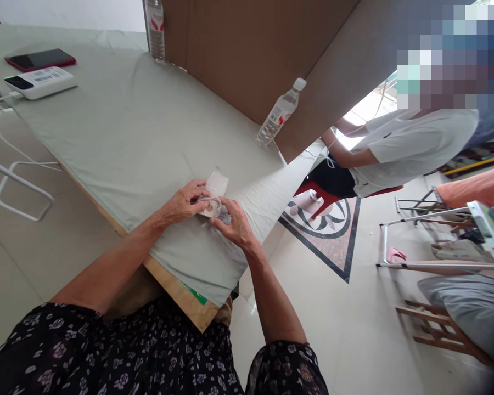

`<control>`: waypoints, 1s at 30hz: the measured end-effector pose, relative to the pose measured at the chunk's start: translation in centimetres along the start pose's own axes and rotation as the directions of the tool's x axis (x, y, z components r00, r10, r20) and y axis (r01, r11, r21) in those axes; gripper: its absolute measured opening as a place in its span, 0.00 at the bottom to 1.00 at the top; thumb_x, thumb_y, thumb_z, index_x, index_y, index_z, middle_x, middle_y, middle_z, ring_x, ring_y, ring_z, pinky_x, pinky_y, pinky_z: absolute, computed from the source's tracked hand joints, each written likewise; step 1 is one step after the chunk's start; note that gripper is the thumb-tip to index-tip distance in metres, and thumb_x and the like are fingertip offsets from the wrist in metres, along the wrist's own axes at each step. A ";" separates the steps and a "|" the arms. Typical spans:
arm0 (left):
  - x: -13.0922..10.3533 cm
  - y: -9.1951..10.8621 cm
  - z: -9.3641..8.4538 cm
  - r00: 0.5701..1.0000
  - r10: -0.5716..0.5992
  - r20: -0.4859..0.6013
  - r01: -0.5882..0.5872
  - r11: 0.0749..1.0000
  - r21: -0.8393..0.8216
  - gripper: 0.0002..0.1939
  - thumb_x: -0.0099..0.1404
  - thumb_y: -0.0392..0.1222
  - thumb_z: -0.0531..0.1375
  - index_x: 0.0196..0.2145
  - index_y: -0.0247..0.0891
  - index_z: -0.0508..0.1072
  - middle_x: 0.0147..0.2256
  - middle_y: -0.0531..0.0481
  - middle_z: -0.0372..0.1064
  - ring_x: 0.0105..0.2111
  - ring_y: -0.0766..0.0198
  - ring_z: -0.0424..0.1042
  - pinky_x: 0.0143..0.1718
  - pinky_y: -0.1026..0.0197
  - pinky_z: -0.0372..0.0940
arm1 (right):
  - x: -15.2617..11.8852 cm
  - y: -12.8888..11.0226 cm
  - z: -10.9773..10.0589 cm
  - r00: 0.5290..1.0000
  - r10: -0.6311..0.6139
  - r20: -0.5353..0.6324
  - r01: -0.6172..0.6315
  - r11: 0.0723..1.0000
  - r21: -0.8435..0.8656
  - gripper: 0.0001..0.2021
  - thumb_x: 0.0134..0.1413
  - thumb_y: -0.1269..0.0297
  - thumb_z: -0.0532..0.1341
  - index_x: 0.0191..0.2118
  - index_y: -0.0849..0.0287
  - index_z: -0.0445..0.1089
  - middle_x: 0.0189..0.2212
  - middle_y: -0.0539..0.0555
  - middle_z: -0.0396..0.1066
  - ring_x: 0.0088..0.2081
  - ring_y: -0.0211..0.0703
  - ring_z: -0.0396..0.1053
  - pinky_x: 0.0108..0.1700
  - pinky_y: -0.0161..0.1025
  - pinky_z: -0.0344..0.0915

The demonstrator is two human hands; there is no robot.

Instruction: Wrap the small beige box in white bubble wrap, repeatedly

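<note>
Near the table corner, a small pale box-like thing [209, 208] sits between my two hands, with something brownish and clear, crinkled plastic about it; its exact kind cannot be made out. My left hand [184, 203] grips it from the left, fingers curled over its top and thumb against its side. From the right, my right hand [235, 224] pinches at its edge and the plastic. A flat whitish card or flap [217, 183] lies just beyond my fingers; I cannot tell whether it is joined to the box-like thing.
A pale green cloth covers the table [119, 120]. Two water bottles [280, 112] stand by a large brown cardboard panel [247, 49]. At the far left lie a phone [41, 59] and a white cabled device [41, 82]. A person in a white shirt [420, 148] sits beyond the panel.
</note>
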State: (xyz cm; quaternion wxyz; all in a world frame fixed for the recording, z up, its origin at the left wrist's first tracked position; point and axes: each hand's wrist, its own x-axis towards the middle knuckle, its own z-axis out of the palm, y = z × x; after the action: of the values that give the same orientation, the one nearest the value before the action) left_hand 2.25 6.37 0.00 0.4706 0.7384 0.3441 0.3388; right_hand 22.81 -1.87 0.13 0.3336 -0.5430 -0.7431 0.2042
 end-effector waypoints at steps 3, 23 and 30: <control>0.0 0.3 -0.1 1.000 -0.015 0.026 0.016 1.000 -0.010 0.16 0.57 0.52 0.65 0.38 0.40 0.82 0.61 0.43 0.68 0.46 0.57 0.73 0.44 0.57 0.70 | 0.2 -0.1 -0.3 1.000 -0.014 0.026 0.014 1.000 -0.011 0.25 0.59 0.55 0.69 0.61 0.52 0.70 0.58 0.59 0.76 0.59 0.56 0.71 0.63 0.57 0.67; 0.0 0.9 -0.1 1.000 -0.021 0.005 0.021 1.000 0.019 0.15 0.58 0.48 0.63 0.40 0.40 0.81 0.59 0.41 0.70 0.56 0.49 0.72 0.57 0.51 0.68 | 1.3 0.8 -2.1 0.993 0.014 0.121 -0.026 0.995 0.095 0.32 0.55 0.46 0.72 0.62 0.53 0.72 0.55 0.60 0.76 0.56 0.56 0.73 0.60 0.56 0.69; 0.0 0.7 -0.1 0.999 -0.038 0.020 0.039 0.999 -0.012 0.16 0.57 0.50 0.64 0.40 0.40 0.80 0.55 0.42 0.72 0.52 0.52 0.73 0.54 0.52 0.69 | 3.9 3.5 -2.3 0.900 0.437 -0.011 -0.384 0.802 0.457 0.37 0.49 0.45 0.70 0.61 0.60 0.69 0.58 0.68 0.75 0.50 0.55 0.76 0.41 0.47 0.75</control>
State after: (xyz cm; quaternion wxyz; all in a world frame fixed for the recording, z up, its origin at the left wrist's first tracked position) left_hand 2.34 6.21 0.64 0.4849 0.7321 0.3517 0.3245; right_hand 26.06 2.80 0.43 0.4387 -0.6111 -0.5206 0.4038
